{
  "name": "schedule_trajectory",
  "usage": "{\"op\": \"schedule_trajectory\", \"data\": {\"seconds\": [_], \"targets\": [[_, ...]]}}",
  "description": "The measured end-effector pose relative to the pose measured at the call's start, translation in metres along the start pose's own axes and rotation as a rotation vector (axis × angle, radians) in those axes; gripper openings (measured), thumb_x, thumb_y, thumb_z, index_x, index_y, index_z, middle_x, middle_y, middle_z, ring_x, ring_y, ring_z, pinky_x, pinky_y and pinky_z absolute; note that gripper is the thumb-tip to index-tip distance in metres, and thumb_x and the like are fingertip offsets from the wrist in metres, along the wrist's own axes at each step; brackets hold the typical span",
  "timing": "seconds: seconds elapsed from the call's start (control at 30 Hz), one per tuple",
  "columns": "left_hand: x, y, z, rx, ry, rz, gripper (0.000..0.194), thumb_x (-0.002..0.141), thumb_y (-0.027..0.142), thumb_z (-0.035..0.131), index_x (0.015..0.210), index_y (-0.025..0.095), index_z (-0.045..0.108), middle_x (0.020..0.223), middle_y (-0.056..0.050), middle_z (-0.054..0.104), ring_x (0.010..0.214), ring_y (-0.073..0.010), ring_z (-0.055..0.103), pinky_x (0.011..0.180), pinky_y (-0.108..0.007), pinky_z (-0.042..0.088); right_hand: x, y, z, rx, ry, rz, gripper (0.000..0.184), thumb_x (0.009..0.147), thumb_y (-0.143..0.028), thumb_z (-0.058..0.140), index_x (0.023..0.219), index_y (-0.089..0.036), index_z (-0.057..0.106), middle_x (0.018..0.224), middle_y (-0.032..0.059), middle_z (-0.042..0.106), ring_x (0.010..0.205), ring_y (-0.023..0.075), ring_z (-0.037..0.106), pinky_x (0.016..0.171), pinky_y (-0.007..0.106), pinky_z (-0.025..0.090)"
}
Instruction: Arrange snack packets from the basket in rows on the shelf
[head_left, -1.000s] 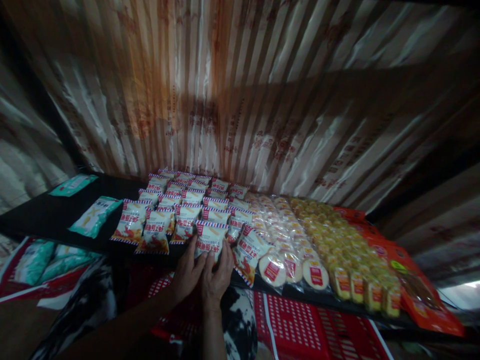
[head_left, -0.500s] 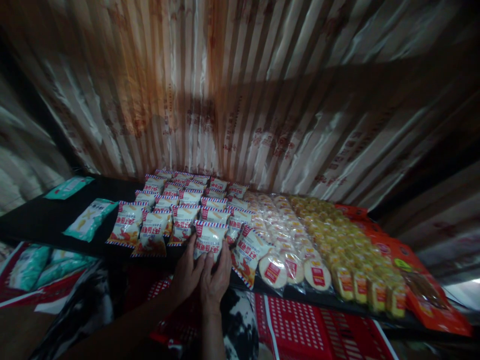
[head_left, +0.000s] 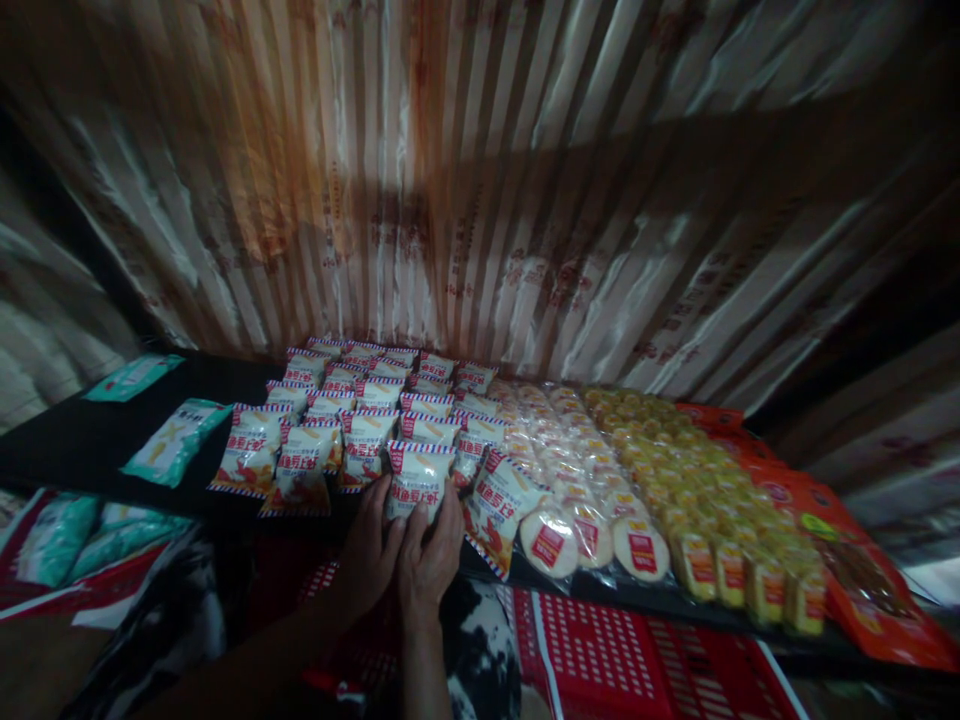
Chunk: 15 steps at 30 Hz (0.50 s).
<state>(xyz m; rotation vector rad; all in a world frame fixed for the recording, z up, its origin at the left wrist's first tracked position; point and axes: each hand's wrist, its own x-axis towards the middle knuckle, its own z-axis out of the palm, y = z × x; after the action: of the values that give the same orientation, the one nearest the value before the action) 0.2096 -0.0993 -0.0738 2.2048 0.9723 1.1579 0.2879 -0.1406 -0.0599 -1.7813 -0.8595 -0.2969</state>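
Note:
Between my hands at the front edge of the black shelf [head_left: 191, 480] is a white snack bag [head_left: 420, 475] with a red-and-blue striped top edge. My left hand [head_left: 371, 545] closes on its lower left side. On the lower right side, my right hand [head_left: 433, 548] is closed, its thumb near my left one. The bag stands roughly upright, its bottom hidden by my fingers. Matching snack bags [head_left: 304, 460] stand in rows behind it and to its left. A tilted one [head_left: 496, 510] leans just right of my right hand.
Right of the bags lie rows of round wrapped crackers [head_left: 550, 543], yellow wrapped snacks [head_left: 697, 565] and orange packets [head_left: 892, 600]. Teal packets [head_left: 176, 440] lie at the left. Red baskets [head_left: 600, 655] stand below, and printed plastic sheeting [head_left: 465, 200] hangs behind.
The view has shifted very slightly. Both hands stay on the same snack bag, with almost no visible movement.

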Motion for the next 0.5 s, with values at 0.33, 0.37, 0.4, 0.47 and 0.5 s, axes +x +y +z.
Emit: {"op": "schedule_trajectory", "data": {"seconds": [0.33, 0.37, 0.4, 0.47, 0.5], "targets": [[0.02, 0.014, -0.011, 0.162, 0.016, 0.229, 0.052, 0.091, 0.018, 0.035, 0.14, 0.023, 0.019, 0.148, -0.015, 0.019, 0.137, -0.0283, 0.023, 0.106, -0.048, 0.032, 0.0, -0.001, 0.001, -0.006, 0.01, 0.003, 0.048, 0.091, -0.036, 0.039, 0.132, -0.011, 0.041, 0.127, 0.0187, 0.052, 0.12, 0.0272, 0.046, 0.094, 0.048, 0.041], [0.022, 0.015, -0.012, 0.159, 0.004, 0.241, 0.052, 0.091, 0.018, 0.035, 0.14, 0.023, 0.018, 0.148, -0.015, 0.017, 0.137, -0.0282, 0.022, 0.106, -0.047, 0.032, 0.0, -0.001, 0.0, -0.006, 0.013, -0.003, 0.048, 0.091, -0.036, 0.039, 0.132, -0.011, 0.041, 0.127, 0.0188, 0.052, 0.12, 0.0274, 0.046, 0.094, 0.048, 0.042], [0.024, 0.015, -0.012, 0.155, -0.009, 0.256, 0.052, 0.091, 0.017, 0.035, 0.14, 0.024, 0.019, 0.149, -0.014, 0.015, 0.137, -0.0279, 0.022, 0.106, -0.047, 0.032, 0.0, -0.001, 0.0, -0.004, 0.015, -0.008, 0.048, 0.091, -0.036, 0.039, 0.132, -0.011, 0.041, 0.127, 0.019, 0.052, 0.12, 0.0274, 0.046, 0.094, 0.048, 0.042], [0.027, 0.015, -0.012, 0.144, -0.03, 0.286, 0.051, 0.091, 0.016, 0.034, 0.139, 0.025, 0.021, 0.15, -0.012, 0.012, 0.138, -0.0275, 0.02, 0.106, -0.047, 0.032, 0.001, -0.002, -0.001, 0.002, 0.011, -0.008, 0.048, 0.091, -0.036, 0.039, 0.132, -0.011, 0.041, 0.127, 0.0189, 0.052, 0.12, 0.0272, 0.047, 0.094, 0.048, 0.042], [0.028, 0.015, -0.012, 0.139, -0.039, 0.296, 0.05, 0.091, 0.015, 0.034, 0.138, 0.025, 0.023, 0.15, -0.012, 0.011, 0.138, -0.0274, 0.019, 0.106, -0.047, 0.032, 0.001, -0.003, -0.002, 0.005, 0.009, -0.004, 0.048, 0.091, -0.036, 0.039, 0.132, -0.011, 0.042, 0.127, 0.0188, 0.052, 0.12, 0.0271, 0.047, 0.094, 0.048, 0.042]]}}
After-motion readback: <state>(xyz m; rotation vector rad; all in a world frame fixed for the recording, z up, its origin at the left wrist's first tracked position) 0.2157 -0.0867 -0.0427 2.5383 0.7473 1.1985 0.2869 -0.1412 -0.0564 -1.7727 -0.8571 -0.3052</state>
